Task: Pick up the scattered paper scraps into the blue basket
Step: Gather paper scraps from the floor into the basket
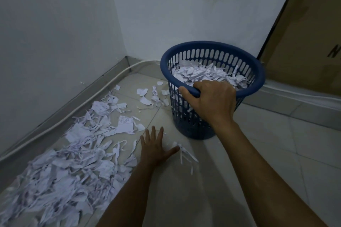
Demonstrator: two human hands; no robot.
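Along the lower left of the frame, a deep drift of scraps (60,167) covers the floor (267,162) beside the wall; most of the task appears undone.

Nearer centre, the left hand (156,147) lies flat with fingers spread, holding nothing, its thumb touching a small tuft of strips (184,151). Risk: thin strips lying flat on smooth tile give the fingers little to catch, so a sweep may only push them along or scatter them wider.

Right of centre, the right hand (212,97) grips the near rim of the basket (208,88), fingers curled inside. The basket looks tilted toward the person and is already well filled with paper. Risks:
- Further tilt or a tug on the rim could spill the contents back onto the floor.
- Its walls are slotted; narrow strips already poke through the slots and may drop out if it is dragged or shaken.
- Loose paper heaped near the rim may overflow unless pressed down.

Beyond the basket, more scraps lie at the centre. A white cable (110,81) runs along the skirting at left; a wide sweep could snag it.
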